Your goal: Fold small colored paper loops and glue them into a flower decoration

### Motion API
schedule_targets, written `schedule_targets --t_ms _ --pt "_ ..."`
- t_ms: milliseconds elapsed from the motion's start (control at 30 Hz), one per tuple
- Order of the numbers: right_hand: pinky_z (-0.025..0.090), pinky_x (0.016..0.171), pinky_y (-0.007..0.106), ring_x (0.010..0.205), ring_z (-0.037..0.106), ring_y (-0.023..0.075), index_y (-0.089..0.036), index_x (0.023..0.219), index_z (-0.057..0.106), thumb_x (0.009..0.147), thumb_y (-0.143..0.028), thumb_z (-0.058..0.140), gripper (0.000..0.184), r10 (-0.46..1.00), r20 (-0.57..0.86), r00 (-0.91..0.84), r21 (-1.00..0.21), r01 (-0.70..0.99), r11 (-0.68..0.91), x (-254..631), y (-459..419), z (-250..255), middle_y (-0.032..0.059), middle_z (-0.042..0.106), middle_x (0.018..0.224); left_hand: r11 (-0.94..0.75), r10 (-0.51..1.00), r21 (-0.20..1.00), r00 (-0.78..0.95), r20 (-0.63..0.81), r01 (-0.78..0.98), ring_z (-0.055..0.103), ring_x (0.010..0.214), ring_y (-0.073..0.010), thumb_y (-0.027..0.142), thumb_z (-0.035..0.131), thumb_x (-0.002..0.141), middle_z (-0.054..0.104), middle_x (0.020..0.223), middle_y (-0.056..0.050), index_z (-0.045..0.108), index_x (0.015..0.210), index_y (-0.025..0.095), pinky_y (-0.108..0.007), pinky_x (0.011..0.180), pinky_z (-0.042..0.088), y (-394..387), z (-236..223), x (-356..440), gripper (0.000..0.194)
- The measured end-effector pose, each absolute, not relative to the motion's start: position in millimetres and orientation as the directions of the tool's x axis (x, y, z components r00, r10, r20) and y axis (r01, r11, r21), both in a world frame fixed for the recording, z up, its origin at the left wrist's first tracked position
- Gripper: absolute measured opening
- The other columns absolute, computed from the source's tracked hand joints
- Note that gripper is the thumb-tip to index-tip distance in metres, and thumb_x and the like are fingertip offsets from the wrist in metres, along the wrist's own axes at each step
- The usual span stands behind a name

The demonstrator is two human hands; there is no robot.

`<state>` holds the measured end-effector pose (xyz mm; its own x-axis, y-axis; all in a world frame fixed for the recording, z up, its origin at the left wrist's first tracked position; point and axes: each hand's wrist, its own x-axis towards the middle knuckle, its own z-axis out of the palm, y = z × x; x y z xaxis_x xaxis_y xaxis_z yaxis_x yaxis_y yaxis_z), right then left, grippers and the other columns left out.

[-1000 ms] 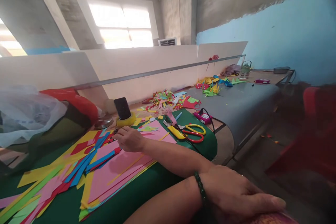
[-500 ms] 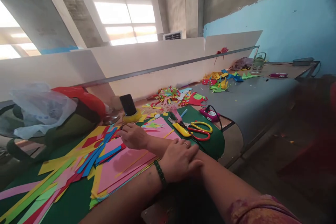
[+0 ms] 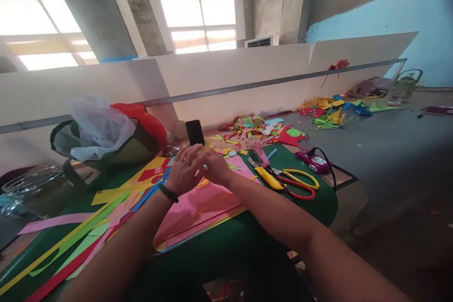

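Note:
My left hand (image 3: 186,170), with a dark green bead bracelet, and my right hand (image 3: 216,166) meet fingertip to fingertip in front of an upright black phone (image 3: 195,132). The fingers of both are bent and pressed together; what they hold, if anything, is hidden. Beneath them lies a stack of pink paper sheets (image 3: 201,207), other colours showing at its edge. A small orange-yellow paper piece (image 3: 204,183) shows just under the hands. Left of the stack, long coloured paper strips (image 3: 76,240) fan out. Red-handled and yellow-handled scissors (image 3: 299,184) rest right of my right hand.
A dark green bag (image 3: 141,151) holding a clear plastic bag stands at the back left. Paper scraps (image 3: 247,125) are heaped along the white partition. A purple power socket (image 3: 314,161) with a black cable sits at the right; folded paper shapes (image 3: 332,115) lie on the grey table.
My left hand has left my right forearm and moved forward to meet my right hand. Both hands are now together before the phone. The view has swung left.

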<state>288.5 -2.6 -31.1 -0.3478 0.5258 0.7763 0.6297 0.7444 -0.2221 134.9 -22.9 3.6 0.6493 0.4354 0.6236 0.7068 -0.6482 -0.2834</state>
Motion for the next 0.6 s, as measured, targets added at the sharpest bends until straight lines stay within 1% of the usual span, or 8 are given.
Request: schedule_targets --t_ms 33,100,167,233,367,467,600 --pt "0.051 0.09 0.041 0.1 0.058 0.0231 -0.017 0.113 0.061 0.087 -0.016 0.056 0.026 0.548 0.768 -0.333 -0.247 0.636 0.731 288 1 -31 0.0106 0.064 0.104 -0.604 0.459 -0.241 0.579 0.673 0.759 0.051 0.124 -0.0297 0.034 0.043 0.093 0.057 0.132 -0.016 0.059 0.124 0.021 -0.052 0.107 0.034 -17 0 127 0.037" --pt "0.051 0.087 0.04 0.099 0.058 0.0239 -0.015 0.114 0.059 0.085 -0.015 0.056 0.029 0.585 0.752 -0.303 -0.292 0.643 0.708 288 5 -31 0.0116 0.063 0.103 -0.583 0.5 -0.185 0.529 0.685 0.791 0.052 0.122 -0.0288 0.032 0.043 0.093 0.057 0.132 -0.017 0.058 0.125 0.018 -0.049 0.104 0.038 -8 -8 114 0.038" --pt "0.051 0.086 0.039 0.098 0.058 0.0237 -0.015 0.112 0.059 0.085 -0.014 0.055 0.028 0.599 0.743 -0.3 -0.313 0.636 0.706 288 6 -34 0.0117 0.063 0.102 -0.633 0.528 -0.172 0.583 0.618 0.755 0.054 0.119 -0.0263 0.029 0.042 0.093 0.06 0.127 -0.015 0.059 0.122 0.018 -0.045 0.102 0.042 -3 -17 107 0.035" --pt "0.051 0.086 0.039 0.098 0.059 0.0235 -0.016 0.11 0.059 0.085 -0.013 0.054 0.025 0.592 0.738 -0.324 -0.307 0.62 0.722 289 5 -37 0.0113 0.062 0.102 -0.673 0.536 -0.156 0.622 0.571 0.723 0.057 0.114 -0.0242 0.026 0.042 0.092 0.063 0.121 -0.013 0.061 0.116 0.017 -0.042 0.1 0.044 -4 -22 105 0.032" --pt "0.051 0.083 0.037 0.094 0.059 0.0227 -0.017 0.106 0.059 0.083 -0.013 0.055 0.024 0.577 0.734 -0.358 -0.306 0.585 0.751 289 4 -41 0.0101 0.063 0.099 -0.673 0.554 -0.101 0.589 0.588 0.733 0.06 0.109 -0.0227 0.025 0.041 0.093 0.065 0.118 -0.013 0.063 0.111 0.016 -0.039 0.095 0.047 -13 -18 114 0.029" --pt "0.052 0.078 0.036 0.089 0.06 0.0222 -0.016 0.104 0.059 0.085 -0.015 0.054 0.02 0.581 0.745 -0.328 -0.331 0.575 0.748 291 5 -41 0.0103 0.063 0.096 -0.683 0.542 -0.105 0.598 0.59 0.722 0.062 0.106 -0.0223 0.024 0.044 0.092 0.067 0.114 -0.012 0.063 0.111 0.017 -0.038 0.093 0.048 -18 -13 120 0.028" --pt "0.051 0.074 0.034 0.085 0.06 0.0214 -0.016 0.105 0.058 0.086 -0.018 0.053 0.019 0.611 0.728 -0.31 -0.371 0.571 0.732 294 5 -39 0.0103 0.063 0.095 -0.716 0.518 -0.137 0.652 0.554 0.685 0.065 0.094 -0.0204 0.021 0.045 0.091 0.072 0.1 -0.008 0.064 0.104 0.019 -0.033 0.083 0.049 -19 -9 119 0.023"
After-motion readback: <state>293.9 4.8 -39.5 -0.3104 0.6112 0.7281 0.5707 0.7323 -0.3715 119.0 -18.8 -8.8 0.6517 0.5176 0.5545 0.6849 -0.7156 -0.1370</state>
